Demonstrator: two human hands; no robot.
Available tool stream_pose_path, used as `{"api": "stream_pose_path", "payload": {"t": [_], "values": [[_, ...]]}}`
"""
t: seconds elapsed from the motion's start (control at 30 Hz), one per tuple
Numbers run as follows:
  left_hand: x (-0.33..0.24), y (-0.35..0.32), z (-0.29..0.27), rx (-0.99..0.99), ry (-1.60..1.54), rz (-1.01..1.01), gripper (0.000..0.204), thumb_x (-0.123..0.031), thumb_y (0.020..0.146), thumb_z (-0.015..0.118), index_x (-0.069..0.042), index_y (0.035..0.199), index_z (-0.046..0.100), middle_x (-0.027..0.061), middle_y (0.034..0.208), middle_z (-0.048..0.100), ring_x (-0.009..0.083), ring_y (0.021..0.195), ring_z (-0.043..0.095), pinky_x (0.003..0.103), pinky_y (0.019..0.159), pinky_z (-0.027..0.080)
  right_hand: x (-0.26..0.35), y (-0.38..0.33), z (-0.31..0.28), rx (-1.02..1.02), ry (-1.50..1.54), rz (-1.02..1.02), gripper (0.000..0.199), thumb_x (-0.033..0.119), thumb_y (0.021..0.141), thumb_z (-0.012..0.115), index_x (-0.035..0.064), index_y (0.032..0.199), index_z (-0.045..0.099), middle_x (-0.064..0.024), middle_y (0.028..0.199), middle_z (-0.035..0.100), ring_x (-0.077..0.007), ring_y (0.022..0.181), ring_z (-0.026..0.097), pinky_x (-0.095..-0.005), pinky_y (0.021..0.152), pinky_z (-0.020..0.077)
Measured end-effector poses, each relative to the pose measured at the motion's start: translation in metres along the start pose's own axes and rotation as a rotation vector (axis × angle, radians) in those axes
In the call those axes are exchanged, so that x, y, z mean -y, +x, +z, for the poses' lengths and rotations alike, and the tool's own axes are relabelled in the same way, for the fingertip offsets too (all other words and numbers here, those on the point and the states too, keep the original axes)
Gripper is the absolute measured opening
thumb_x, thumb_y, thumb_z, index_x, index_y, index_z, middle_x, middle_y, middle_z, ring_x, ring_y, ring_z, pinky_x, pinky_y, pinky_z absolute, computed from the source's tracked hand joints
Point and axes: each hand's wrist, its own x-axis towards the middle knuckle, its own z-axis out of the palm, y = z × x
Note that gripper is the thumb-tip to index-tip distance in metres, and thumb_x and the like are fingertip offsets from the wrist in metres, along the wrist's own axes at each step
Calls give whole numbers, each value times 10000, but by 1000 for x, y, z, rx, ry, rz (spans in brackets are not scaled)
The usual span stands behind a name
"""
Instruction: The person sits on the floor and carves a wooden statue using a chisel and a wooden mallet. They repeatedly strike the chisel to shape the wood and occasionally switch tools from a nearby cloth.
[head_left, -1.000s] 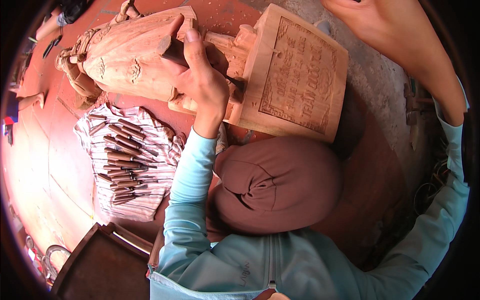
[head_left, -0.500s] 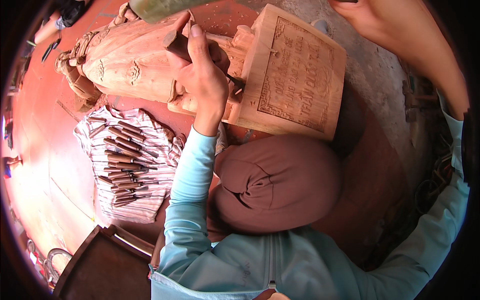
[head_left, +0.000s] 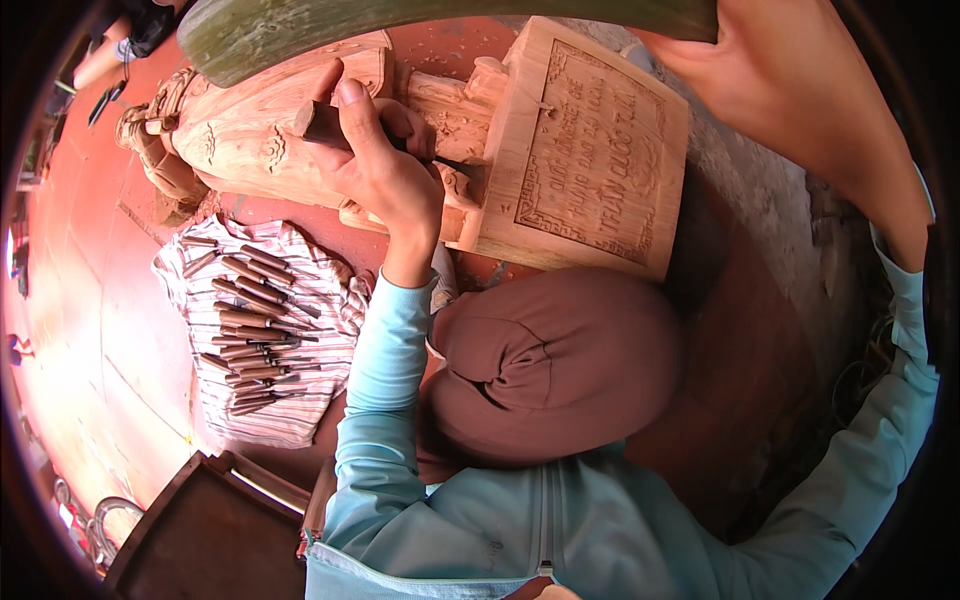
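A carved wooden statue (head_left: 235,120) lies on its side, with its block base (head_left: 500,215) toward the right. Lettering and a patterned border are cut into the base's panel. My left hand (head_left: 395,195) is wrapped round the wooden handle of a chisel (head_left: 320,124). The chisel's dark blade points right, toward the carved part beside the base; its tip is hard to make out. My right hand (head_left: 770,75), at the top right, grips the end of a long greenish club-like mallet (head_left: 440,22). The mallet stretches left above the statue and the chisel handle, apart from them.
Several wood-handled chisels (head_left: 250,318) lie on a striped cloth (head_left: 290,425) at the left. A dark brown chair or stool (head_left: 200,530) stands at the lower left. Wood chips litter the red floor around the statue. Another person's limb (head_left: 95,65) shows at the upper left.
More of the mallet has come into view as it and my right hand moved lower in the picture. My left hand has shifted slightly left, and the chisel handle leans further left.
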Motion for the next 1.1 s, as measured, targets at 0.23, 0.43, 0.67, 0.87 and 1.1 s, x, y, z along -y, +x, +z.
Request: {"api": "stream_pose_path", "payload": {"t": [0.23,0.43,0.67,0.87,1.1], "values": [[7,-11,17,32,51,76,317,-233,957,492,-2,1164,427,-12,483,378,42,363,279,210,336,202,-6,-9,-5,45,-25,21,609,41,763,600,146,1339,435,-149,960,651,-288,770,647,-340,644,520],[4,-2,4,-46,77,80,296,-201,950,497,-3,1160,429,-11,471,390,38,355,279,206,338,211,-9,6,10,10,17,-27,617,41,759,603,149,1342,433,-149,960,649,-285,771,646,-339,642,520],[11,-2,13,-40,68,-12,302,-214,943,488,18,1130,438,-8,464,385,52,354,287,214,405,357,-14,8,6,26,-15,-2,626,41,754,607,154,1345,431,-149,960,647,-282,772,645,-338,641,520],[17,1,9,-20,64,-10,295,-198,934,491,27,1115,436,1,479,386,58,351,291,221,323,210,-16,10,7,24,-24,-7,634,41,751,610,157,1347,430,-149,961,645,-279,774,644,-337,640,520],[19,3,14,32,8,-39,176,-151,931,498,-23,1045,453,-5,529,416,45,360,306,216,314,216,-13,10,4,19,-31,-12,643,41,746,613,161,1351,428,-148,961,643,-276,775,642,-336,638,520]]}}
